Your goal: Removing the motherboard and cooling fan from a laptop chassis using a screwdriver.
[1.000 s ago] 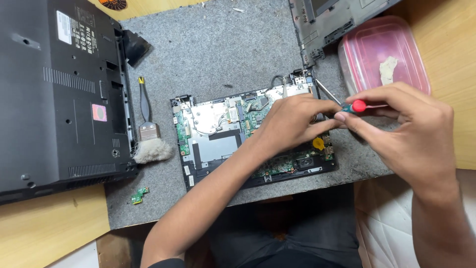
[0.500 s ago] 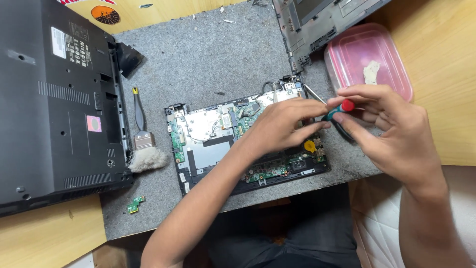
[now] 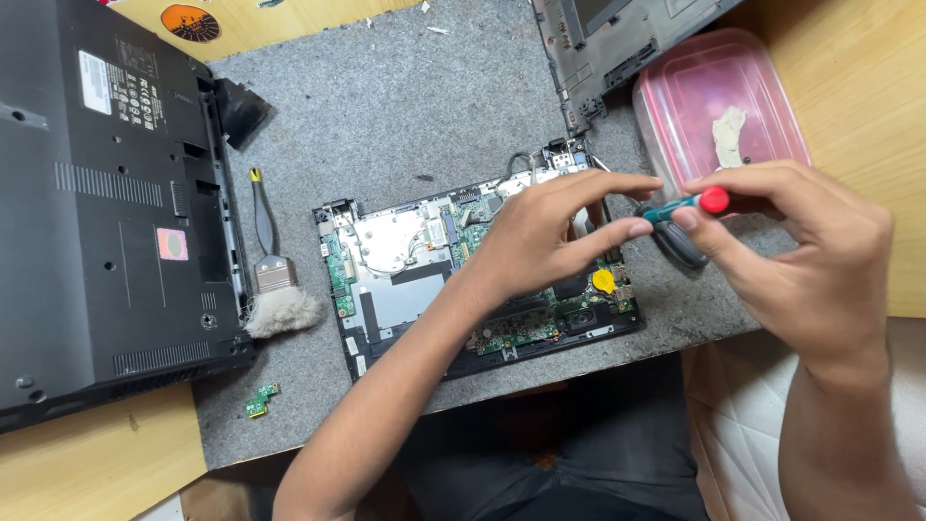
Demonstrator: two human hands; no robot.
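Note:
My right hand (image 3: 805,256) grips a small screwdriver (image 3: 687,205) with a teal handle and a red end cap, held level over the mat's right edge. My left hand (image 3: 550,232) reaches across an opened laptop base with its green motherboard (image 3: 434,280). Its thumb and fingers pinch the screwdriver's front end, and the tip is hidden behind them. A yellow coin cell (image 3: 603,281) sits on the board just below my left hand. A dark rounded object (image 3: 680,246) lies under the screwdriver.
A grey felt mat (image 3: 386,116) covers the wooden desk. A black laptop shell (image 3: 106,212) lies at left, with a brush (image 3: 275,289) and a small green board (image 3: 260,397) beside it. Another casing part (image 3: 617,39) and a pink plastic box (image 3: 719,106) sit at top right.
Both hands stay together on the screwdriver and have shifted only slightly over the board's right end. The view has tilted a little.

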